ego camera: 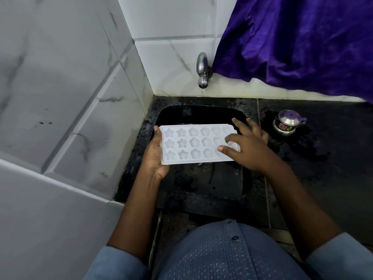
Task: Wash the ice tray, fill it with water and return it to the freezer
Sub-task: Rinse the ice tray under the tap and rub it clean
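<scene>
A white ice tray (191,144) with star and flower shaped cups is held level over the black sink (201,114). My left hand (155,156) grips its left end, thumb on the top edge and palm underneath. My right hand (246,146) lies spread over the tray's right end, its thumb and forefinger pressing into the cups there and the other fingers reaching past the far edge. A steel tap (202,71) juts from the tiled wall above the sink; no water runs from it.
A small steel pot with a purple lid (287,123) stands on the wet black counter (323,158) right of the sink. Purple cloth (302,41) hangs over the wall at the back right. A tiled wall (80,98) closes in the left side.
</scene>
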